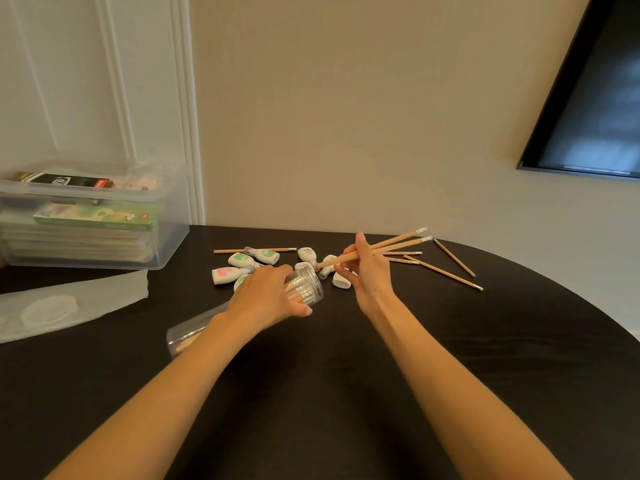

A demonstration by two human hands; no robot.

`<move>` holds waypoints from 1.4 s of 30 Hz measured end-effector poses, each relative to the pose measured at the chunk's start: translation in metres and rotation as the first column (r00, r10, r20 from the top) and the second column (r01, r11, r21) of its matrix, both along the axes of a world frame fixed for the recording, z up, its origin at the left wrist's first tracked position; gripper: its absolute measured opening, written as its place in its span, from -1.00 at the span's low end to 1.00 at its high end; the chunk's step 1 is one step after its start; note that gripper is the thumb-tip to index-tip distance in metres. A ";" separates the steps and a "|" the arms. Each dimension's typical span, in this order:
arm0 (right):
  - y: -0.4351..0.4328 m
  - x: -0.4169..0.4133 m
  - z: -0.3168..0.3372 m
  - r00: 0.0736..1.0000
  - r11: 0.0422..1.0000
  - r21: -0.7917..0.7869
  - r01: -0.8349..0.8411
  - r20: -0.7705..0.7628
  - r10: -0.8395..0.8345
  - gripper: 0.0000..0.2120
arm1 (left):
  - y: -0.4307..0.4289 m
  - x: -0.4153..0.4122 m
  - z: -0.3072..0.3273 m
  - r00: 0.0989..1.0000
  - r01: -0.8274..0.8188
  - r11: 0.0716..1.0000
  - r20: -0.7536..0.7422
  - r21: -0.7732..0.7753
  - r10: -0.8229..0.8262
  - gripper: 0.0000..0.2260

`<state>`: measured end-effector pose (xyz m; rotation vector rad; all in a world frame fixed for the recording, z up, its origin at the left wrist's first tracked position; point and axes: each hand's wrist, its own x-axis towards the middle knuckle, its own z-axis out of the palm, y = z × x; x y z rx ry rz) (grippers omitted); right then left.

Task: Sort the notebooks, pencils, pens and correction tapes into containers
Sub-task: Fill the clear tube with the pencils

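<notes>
While the left hand curls over a clear jar lying on its side at centre frame, the right hand pinches two pencils between thumb and fingers just to the right of it. Look at the line-up: the jar's mouth points up and to the right, its base sits toward lower left, and there are pencils packed inside with their eraser ends at the mouth. The held pair runs along nearly the same slant, pointed ends down-left, right by the rim, erasers out toward upper right. So the mouth lies down-left of the right hand, very near, and the move, I'd say, is a slide along that axis, points first, into the jar. Right hand feeds, left steadies. The pair sits a touch higher in the frame than the mouth, so a small drop looks needed first. More loose pencils lie on the table right of centre, well apart from the jar. Tapes are scattered just beyond the jar, unsorted. Notebooks sit stacked in the bin at upper left.
</notes>
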<state>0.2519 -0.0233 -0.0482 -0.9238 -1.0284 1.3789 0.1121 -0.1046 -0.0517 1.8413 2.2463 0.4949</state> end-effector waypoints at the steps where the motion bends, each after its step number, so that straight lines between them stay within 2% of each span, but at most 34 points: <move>1: 0.000 -0.002 0.001 1.000 1.000 0.000 -0.019 0.009 0.019 -0.67 | 0.000 0.000 0.000 1.000 0.009 1.000 0.016 0.004 -0.009 -0.36; 6: -0.002 -0.007 -0.002 0.995 0.993 -0.078 -0.088 -0.057 0.084 -0.69 | 0.000 0.000 0.007 0.995 0.008 0.999 0.099 0.052 -0.013 -0.41; 10: -0.004 -0.007 -0.001 0.981 0.981 -0.062 -0.186 -0.067 0.181 -0.68 | 0.002 0.002 0.011 0.992 0.026 0.997 0.124 0.069 -0.034 -0.41; 14: -0.006 -0.011 0.005 0.949 0.965 0.015 -0.261 0.189 0.254 -0.67 | 0.004 0.005 0.013 0.983 0.066 0.996 0.167 0.060 -0.075 -0.41; 16: -0.006 -0.013 0.009 0.910 0.961 0.063 -0.269 0.344 0.233 -0.68 | 0.005 0.007 0.014 0.981 0.067 0.996 0.179 0.066 -0.078 -0.42; 18: -0.008 -0.014 0.013 0.879 0.958 0.098 -0.268 0.431 0.202 -0.70 | 0.006 0.007 0.014 0.979 0.065 0.995 0.186 0.077 -0.078 -0.44; 26: -0.016 -0.020 0.027 0.844 0.946 0.081 -0.315 0.480 0.240 -0.80 | 0.006 0.012 0.017 0.963 0.006 0.985 0.265 0.174 -0.053 -0.56; 30: -0.017 -0.021 0.037 0.823 0.942 0.082 -0.324 0.516 0.238 -0.76 | 0.008 0.013 0.017 0.949 -0.025 0.979 0.313 0.202 -0.041 -0.48; 33: -0.014 -0.019 0.040 0.855 0.959 0.066 -0.275 0.474 0.212 -0.71 | 0.009 0.010 0.016 0.942 -0.045 0.977 0.334 0.207 -0.027 -0.41; 36: -0.010 -0.019 0.038 0.873 0.963 0.050 -0.263 0.437 0.216 -0.70 | 0.009 0.008 0.014 0.949 -0.052 0.977 0.315 0.209 -0.016 -0.48; 42: -0.001 -0.023 0.016 0.804 0.945 -0.028 -0.325 0.517 0.292 -0.61 | 0.015 -0.002 0.010 0.974 -0.112 0.978 0.213 0.177 0.073 -0.45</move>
